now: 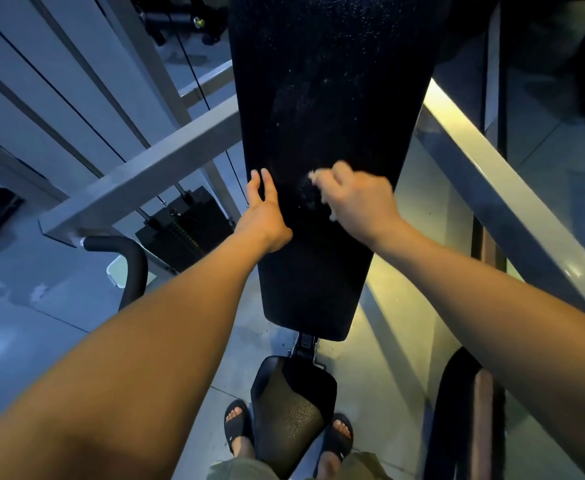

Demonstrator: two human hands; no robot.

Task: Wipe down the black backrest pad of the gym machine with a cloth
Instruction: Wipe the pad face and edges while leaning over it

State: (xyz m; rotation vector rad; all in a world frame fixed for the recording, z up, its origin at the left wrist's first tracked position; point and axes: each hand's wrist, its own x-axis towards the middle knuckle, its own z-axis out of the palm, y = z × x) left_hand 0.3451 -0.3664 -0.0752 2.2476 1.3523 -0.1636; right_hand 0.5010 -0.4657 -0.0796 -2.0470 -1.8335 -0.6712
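In the head view's middle, the black backrest pad (322, 98) is rising above the seat (291, 407). The left hand (263, 211) is resting straight-fingered on its left edge, while the right hand (356, 199) is clutching a pale cloth (314, 175) against its surface.

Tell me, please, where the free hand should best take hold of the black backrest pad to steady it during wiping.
Probably its long left edge, coming from the left. The backrest pad is a wide, flat board, too broad to wrap, so only an edge offers grip. The right hand holds the cloth at the middle; the left hand lies at that edge.
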